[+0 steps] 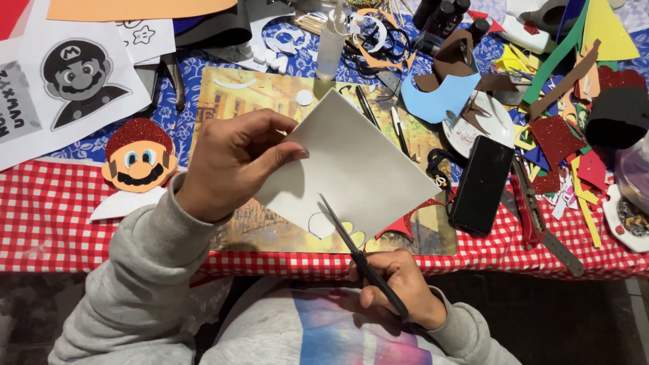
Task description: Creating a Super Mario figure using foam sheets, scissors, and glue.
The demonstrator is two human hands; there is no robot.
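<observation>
I count one white sheet in my left hand, one pair of scissors in my right hand, one black phone, one foam face and one clear bottle.

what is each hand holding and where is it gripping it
The left hand pinches a white sheet at its left corner. The right hand holds black scissors by the handles, blades at the sheet's lower edge.
</observation>
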